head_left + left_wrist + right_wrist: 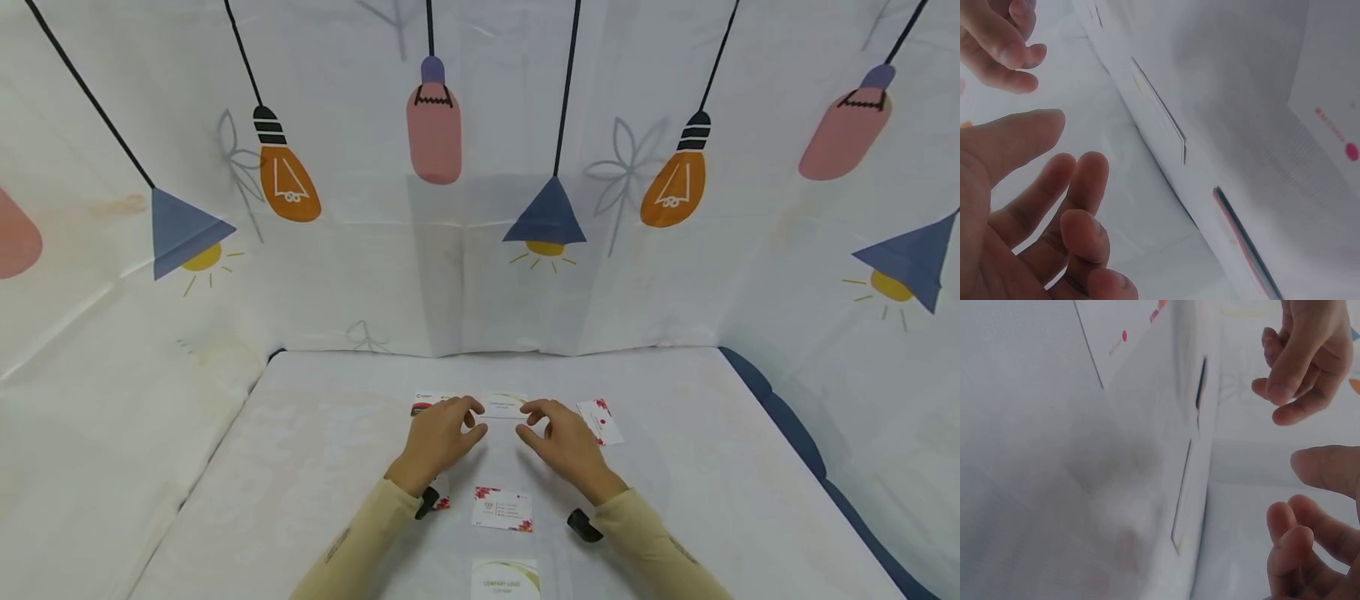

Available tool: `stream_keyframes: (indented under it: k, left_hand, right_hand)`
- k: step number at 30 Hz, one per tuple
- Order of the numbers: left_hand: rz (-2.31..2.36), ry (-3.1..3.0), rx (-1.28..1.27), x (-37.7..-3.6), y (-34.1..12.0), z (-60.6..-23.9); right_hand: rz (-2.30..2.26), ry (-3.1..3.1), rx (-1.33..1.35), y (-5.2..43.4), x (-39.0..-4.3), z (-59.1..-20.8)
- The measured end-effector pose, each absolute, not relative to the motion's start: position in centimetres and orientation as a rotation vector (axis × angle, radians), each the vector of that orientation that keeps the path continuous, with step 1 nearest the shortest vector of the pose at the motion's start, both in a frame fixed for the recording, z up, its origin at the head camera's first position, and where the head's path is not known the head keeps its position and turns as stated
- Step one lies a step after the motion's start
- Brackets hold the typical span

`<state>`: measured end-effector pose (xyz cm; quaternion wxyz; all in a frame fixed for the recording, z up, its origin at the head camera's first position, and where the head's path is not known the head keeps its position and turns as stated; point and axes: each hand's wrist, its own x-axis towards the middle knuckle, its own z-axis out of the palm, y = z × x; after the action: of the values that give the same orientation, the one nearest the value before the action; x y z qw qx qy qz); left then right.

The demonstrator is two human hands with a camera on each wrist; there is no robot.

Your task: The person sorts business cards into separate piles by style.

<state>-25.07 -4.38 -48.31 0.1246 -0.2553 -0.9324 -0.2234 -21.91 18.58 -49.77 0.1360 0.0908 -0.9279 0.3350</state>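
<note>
My left hand [441, 437] hovers above the white table with its fingers loosely bent, holding nothing. Facing it, my right hand [564, 442] is held in the same way, thumb apart from the fingertips. Between and just beyond them lies a white business card with a green-yellow curve [502, 406]. A red-and-black card [426, 406] lies partly hidden behind the left hand. Beside the right hand is a tilted white card with red flowers [600, 422]. In the left wrist view, the nearby stack edge [1244, 240] looks dark and red.
Closer to me lie a red-flowered card [502, 510] and a green-curved company card [505, 579], cut off by the frame. Another card [442, 493] is mostly covered by the left wrist. A printed lamp-pattern sheet [360, 275] walls the table's back and sides.
</note>
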Motion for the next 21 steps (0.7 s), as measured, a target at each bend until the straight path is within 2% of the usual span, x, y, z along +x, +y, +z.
stream_keyframes:
  k: [21]
  left_hand:
    - [-0.723, -2.725, -0.776, -21.4, -5.1, -49.3]
  right_hand:
    - [0.951, -2.711, 0.283, 19.2, -19.5, -50.5]
